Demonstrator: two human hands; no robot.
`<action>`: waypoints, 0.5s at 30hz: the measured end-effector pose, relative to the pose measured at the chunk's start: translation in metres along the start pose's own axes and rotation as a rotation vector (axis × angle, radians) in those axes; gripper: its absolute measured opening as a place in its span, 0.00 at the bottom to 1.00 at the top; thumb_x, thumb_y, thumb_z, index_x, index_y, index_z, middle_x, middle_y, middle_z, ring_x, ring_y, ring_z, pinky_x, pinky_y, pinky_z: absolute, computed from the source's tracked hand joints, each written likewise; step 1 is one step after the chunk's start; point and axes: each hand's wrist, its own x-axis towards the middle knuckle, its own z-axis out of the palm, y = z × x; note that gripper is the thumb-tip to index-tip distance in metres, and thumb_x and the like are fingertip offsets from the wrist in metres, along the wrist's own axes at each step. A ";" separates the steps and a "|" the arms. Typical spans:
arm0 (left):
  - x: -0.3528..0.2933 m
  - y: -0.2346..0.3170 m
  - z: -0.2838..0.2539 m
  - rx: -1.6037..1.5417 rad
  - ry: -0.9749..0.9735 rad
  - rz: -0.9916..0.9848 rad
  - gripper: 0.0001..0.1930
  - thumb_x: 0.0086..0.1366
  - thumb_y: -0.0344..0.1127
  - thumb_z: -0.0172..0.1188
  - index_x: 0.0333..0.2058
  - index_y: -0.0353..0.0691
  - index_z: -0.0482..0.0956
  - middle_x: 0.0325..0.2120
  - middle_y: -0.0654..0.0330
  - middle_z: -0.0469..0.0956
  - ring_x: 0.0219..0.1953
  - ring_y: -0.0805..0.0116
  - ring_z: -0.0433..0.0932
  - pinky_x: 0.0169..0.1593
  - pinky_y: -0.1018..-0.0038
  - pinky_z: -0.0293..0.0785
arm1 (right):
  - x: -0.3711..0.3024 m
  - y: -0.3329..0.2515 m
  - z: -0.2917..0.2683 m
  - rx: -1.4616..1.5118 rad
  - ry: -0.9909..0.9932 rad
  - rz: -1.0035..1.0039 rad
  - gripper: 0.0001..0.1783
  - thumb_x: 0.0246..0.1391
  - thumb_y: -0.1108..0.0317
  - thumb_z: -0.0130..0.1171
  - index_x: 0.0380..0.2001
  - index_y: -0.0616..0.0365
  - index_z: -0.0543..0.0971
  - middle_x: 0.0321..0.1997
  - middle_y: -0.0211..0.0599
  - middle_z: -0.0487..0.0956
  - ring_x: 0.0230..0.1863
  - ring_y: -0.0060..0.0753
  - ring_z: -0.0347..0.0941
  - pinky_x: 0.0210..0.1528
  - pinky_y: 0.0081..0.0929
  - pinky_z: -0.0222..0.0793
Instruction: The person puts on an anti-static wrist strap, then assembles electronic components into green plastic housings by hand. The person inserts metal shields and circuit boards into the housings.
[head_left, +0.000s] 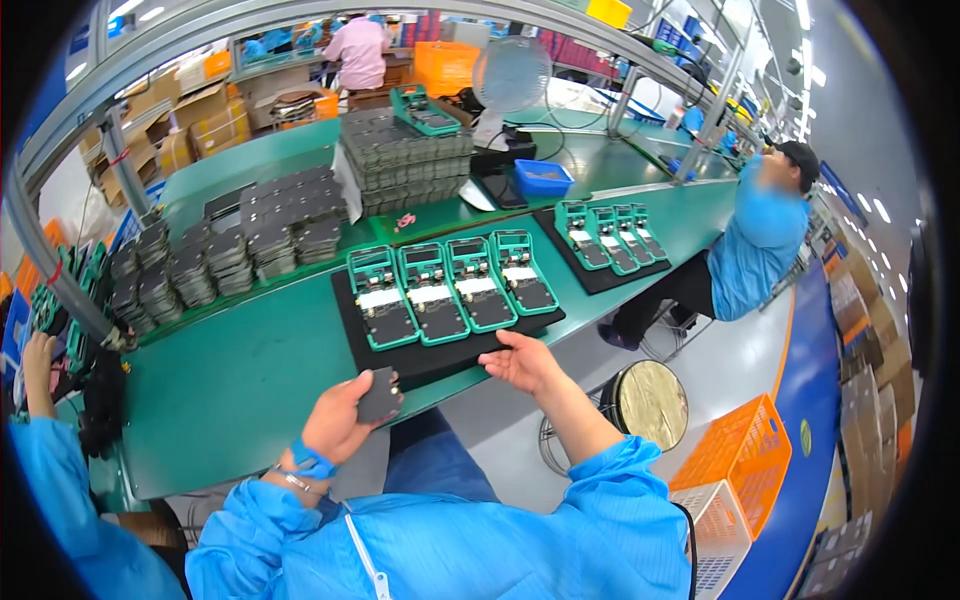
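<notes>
My left hand [333, 422] grips a small dark square plate [379, 396] in front of the bench's near edge. My right hand [524, 364] is open, palm up and fingers apart, holding nothing, close to the front of a black mat [432, 365]. On that mat several green frames [433, 294] lie side by side, each with a dark plate in its lower part and a white strip across its middle. Finer details of their upper parts are too small to make out.
Stacks of dark plates [205, 268] and a taller pile [412, 165] stand behind. To the right, a second mat [596, 281] carries more green frames near a seated person [762, 235]. A blue tray [543, 178], round stool [650, 405] and orange crate [738, 450] are around; another person's sleeve [50, 470] shows left.
</notes>
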 end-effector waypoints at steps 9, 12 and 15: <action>0.103 -0.027 0.065 0.151 -0.045 -0.114 0.17 0.69 0.39 0.43 0.46 0.32 0.71 0.41 0.55 0.73 0.41 0.63 0.74 0.47 0.66 0.73 | 0.007 -0.071 -0.074 0.090 0.185 -0.107 0.21 0.62 0.62 0.43 0.50 0.66 0.57 0.40 0.65 0.71 0.40 0.54 0.75 0.39 0.40 0.78; 0.123 -0.030 0.084 0.175 -0.064 -0.126 0.17 0.69 0.39 0.42 0.46 0.32 0.70 0.42 0.55 0.73 0.43 0.63 0.74 0.47 0.66 0.73 | 0.014 -0.089 -0.087 0.094 0.259 -0.150 0.20 0.62 0.63 0.43 0.50 0.65 0.57 0.39 0.65 0.71 0.39 0.53 0.75 0.35 0.38 0.79; 0.143 -0.033 0.105 0.179 -0.165 -0.124 0.16 0.68 0.41 0.45 0.45 0.34 0.71 0.41 0.57 0.74 0.42 0.66 0.73 0.47 0.67 0.72 | 0.027 -0.112 -0.120 0.135 0.293 -0.174 0.17 0.61 0.64 0.43 0.46 0.65 0.59 0.36 0.60 0.72 0.32 0.48 0.76 0.30 0.36 0.79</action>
